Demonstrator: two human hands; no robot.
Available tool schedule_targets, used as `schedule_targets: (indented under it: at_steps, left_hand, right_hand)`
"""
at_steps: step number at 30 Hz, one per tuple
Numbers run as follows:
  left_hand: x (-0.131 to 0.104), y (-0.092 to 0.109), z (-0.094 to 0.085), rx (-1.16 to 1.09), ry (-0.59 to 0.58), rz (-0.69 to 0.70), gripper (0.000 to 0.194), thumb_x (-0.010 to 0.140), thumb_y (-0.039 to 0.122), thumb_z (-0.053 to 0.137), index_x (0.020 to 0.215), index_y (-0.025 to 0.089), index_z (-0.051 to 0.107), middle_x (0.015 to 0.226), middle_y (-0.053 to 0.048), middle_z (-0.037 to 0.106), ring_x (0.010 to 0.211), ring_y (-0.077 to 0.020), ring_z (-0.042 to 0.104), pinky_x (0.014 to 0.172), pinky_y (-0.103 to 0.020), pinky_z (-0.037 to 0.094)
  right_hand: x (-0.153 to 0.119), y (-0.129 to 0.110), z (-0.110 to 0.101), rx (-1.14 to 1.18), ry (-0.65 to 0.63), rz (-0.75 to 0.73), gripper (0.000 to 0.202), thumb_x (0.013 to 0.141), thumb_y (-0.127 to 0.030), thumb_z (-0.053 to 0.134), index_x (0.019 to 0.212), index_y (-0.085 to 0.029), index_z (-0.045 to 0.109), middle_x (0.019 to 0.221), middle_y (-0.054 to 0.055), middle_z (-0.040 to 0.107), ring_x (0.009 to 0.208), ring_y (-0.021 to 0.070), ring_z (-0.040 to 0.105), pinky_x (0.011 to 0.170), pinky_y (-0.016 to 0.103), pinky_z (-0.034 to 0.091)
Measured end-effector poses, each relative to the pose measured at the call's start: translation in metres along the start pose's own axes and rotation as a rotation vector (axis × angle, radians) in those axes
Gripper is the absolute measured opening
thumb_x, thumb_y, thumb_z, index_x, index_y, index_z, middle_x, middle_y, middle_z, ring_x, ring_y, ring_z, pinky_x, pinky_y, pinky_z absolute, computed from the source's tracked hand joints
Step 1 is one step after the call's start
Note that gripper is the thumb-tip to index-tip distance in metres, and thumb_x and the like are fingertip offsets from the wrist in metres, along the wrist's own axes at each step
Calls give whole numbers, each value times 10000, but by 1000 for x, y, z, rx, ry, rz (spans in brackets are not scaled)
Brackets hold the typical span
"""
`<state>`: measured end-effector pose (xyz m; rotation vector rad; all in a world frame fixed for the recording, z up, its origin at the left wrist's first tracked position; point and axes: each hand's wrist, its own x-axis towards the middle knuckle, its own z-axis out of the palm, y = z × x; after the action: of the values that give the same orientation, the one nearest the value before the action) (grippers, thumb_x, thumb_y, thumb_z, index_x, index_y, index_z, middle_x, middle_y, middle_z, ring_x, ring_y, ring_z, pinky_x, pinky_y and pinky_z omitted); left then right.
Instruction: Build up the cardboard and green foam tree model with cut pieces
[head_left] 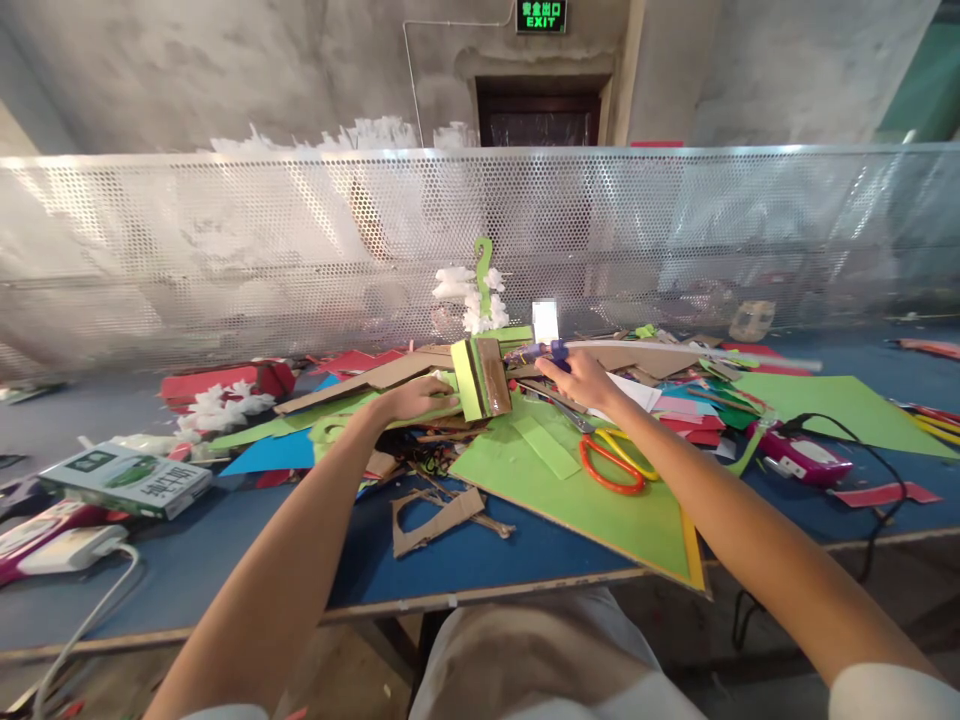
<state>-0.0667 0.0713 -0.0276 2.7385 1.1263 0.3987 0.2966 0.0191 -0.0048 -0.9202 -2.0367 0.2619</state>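
Note:
My left hand (414, 398) is closed on a green cardboard construction, with its block-shaped end (466, 382) to the right of my fingers. The block has green faces and a brown side that shines as if wet or taped. In my right hand (576, 378) is a dark blue glue gun (534, 352), its nozzle pointing left toward the block. A long white glue stick (697, 352) runs out behind it to the right. Whether the nozzle touches the block I cannot tell. Under my right forearm lie orange-handled scissors (611, 470) on a green sheet (555, 500).
Coloured paper and cardboard scraps (439, 520) cover the blue table (375, 590). A green hook shape with white tufts (484, 290) stands before the perforated metal screen (300, 240). A printed box (127, 478) lies left; a magenta device (802, 455) with a black cable lies right.

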Motion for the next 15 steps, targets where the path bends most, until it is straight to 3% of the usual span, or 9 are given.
schedule_targets:
  at_steps: [9,15]
  left_hand:
    - [1,4,-2,-12,-46,-20,465,1000,536,497,899,164,758,868,-66,742,811,-216,637,756,-315,434]
    - [0,4,-3,-1,-24,-8,455,993,534,510,967,170,782,922,-69,774,857,-226,662,785,-314,448]
  right_hand:
    - [0,-1,4,-108,99,23,567,1016,-684,444,740,-221,620,632,36,601,685,218,602,675,316,406]
    - [1,-1,6,-194,121,43,585,1022,-672,428,727,-212,635,633,56,607,721,236,624,683,316,384]
